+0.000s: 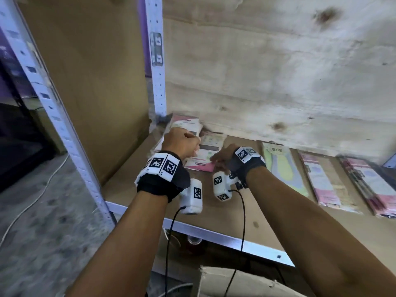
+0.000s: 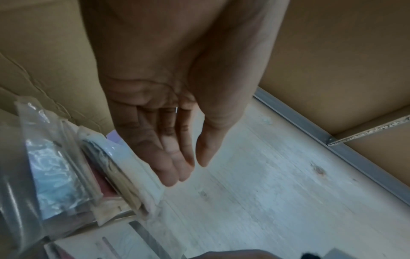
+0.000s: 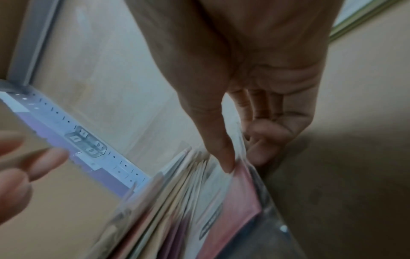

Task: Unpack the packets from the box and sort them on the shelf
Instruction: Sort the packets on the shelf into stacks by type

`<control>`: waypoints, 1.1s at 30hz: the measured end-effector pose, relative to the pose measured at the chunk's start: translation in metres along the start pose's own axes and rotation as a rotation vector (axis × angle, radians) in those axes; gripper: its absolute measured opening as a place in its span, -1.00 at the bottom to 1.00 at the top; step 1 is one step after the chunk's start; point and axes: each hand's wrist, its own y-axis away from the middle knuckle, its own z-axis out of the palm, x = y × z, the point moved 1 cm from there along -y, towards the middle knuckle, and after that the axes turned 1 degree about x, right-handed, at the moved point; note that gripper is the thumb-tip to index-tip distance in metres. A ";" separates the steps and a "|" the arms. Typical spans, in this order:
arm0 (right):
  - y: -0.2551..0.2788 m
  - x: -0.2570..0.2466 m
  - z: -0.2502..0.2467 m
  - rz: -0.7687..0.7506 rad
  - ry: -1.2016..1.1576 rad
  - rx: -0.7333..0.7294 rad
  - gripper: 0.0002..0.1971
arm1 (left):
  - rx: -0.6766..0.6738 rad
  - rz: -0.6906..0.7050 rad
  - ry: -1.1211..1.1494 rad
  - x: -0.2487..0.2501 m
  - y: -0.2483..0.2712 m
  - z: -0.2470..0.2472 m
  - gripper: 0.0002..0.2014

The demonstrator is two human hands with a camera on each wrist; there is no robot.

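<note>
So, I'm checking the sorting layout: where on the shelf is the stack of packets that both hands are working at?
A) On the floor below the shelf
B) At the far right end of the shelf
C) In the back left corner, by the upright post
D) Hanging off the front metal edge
C: in the head view the stack of packets sits on the shelf in the back left corner, beside the upright post, with the left hand and right hand at it.

pink-and-white packets (image 1: 201,151) in clear plastic lie piled at the back left corner of the shelf (image 1: 246,213), a bit messy, top ones overlapping. further right three more lie flat in a row, well apart from the pile: a green one (image 1: 282,168), then two pink ones (image 1: 323,181) (image 1: 372,187). the box can't be made out for sure.
</note>
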 end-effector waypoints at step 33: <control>0.192 0.141 -0.132 -0.085 -0.717 0.285 -0.76 | -0.418 0.514 0.020 0.043 0.066 0.152 -0.82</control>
